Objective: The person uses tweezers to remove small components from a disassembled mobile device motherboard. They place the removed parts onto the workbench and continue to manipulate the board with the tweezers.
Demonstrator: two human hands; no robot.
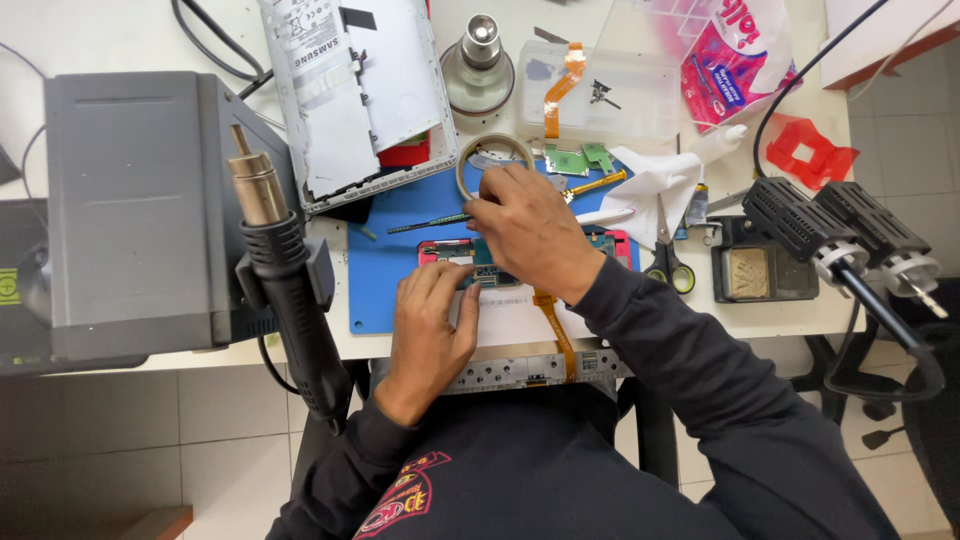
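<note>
My left hand (432, 322) rests on a small green circuit board (492, 275) in a pink frame on the blue work mat (385, 285), fingers pressing its near edge. Over the same board, my right hand (530, 232) pinches a thin green-handled tool (425, 224) that points left. An orange flat ribbon cable (555, 335) runs from the board toward me across a silver metal frame (520, 372) at the table edge.
A grey hot-air station (130, 210) with its black nozzle handle (285, 280) stands at left. A disassembled white tablet back (355, 85), tape roll (495, 150), clear plastic box (610, 95), scissors (668, 255), white tissue (655, 180) and black plugs (840, 230) surround the mat.
</note>
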